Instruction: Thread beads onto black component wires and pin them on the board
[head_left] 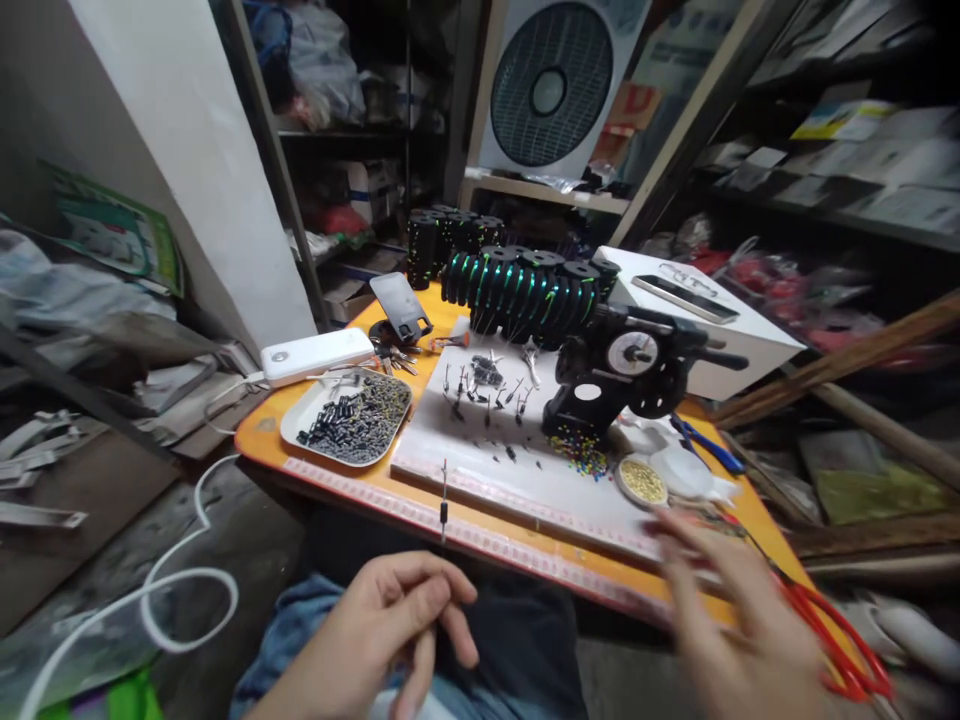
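Observation:
My left hand [405,620] is at the front edge of the table, its fingers curled round the lower end of a thin wire with a small black cylinder [443,512] on it, standing upright. Blurred by motion, my right hand [742,610] reaches over the table's front right, close to a round dish of gold beads [642,482]. Whether its fingertips hold anything does not show. Several similar black pieces on wires [487,400] lie or stand on the white board [465,445]. Small coloured beads [577,452] are scattered beside the dish.
A white tray [352,460] of small black and grey parts sits at the left. Behind the board are a black winding device [630,355] and black spools [517,290]. Red-handled scissors [840,640] and blue-handled pliers [712,450] lie at the right. A power bank [315,357] is at the left.

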